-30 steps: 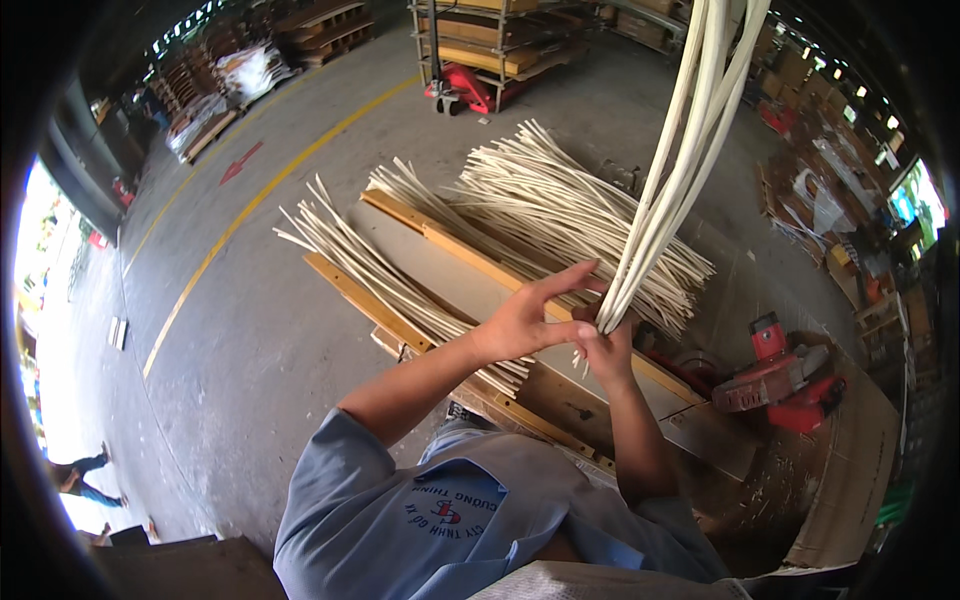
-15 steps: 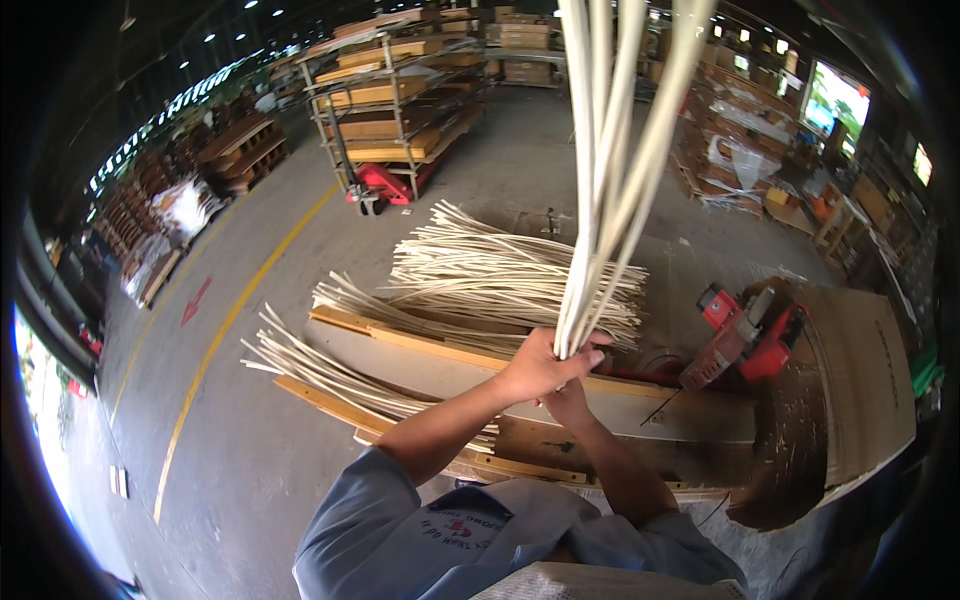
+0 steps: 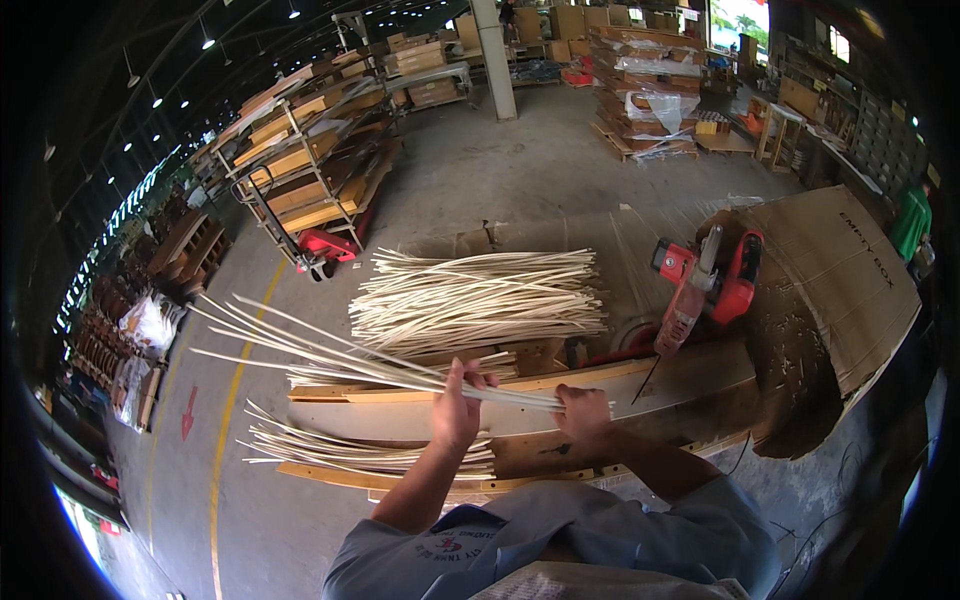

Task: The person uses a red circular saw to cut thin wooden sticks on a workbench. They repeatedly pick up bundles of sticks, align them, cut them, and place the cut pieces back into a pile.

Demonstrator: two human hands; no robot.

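Note:
A thin bundle of long pale rattan canes (image 3: 340, 350) lies across both my hands, its loose ends fanning out to the left. My left hand (image 3: 459, 405) is wrapped round the bundle partway along. At its right end my right hand (image 3: 584, 410) grips the canes, and their tips are partly covered by the fingers. Below the bundle is a wooden workbench (image 3: 620, 385) with raised edge strips. One loose pile of canes (image 3: 360, 445) rests on the bench's near left, and a smaller one (image 3: 335, 374) lies behind it. Past the bench is a large heap of canes (image 3: 475, 300).
A red and grey power saw (image 3: 700, 290) stands right of the bench, beside a flattened cardboard box (image 3: 840, 290). Farther off are a loaded rack (image 3: 310, 160), a red pallet jack (image 3: 325, 243), a pillar (image 3: 494, 60) and a wrapped stack (image 3: 650, 90). A person in green (image 3: 912, 222) is at far right.
The canes have swung from upright down to nearly level, ends now pointing left. My hands have moved apart along the bundle. The whole view has turned to the right.

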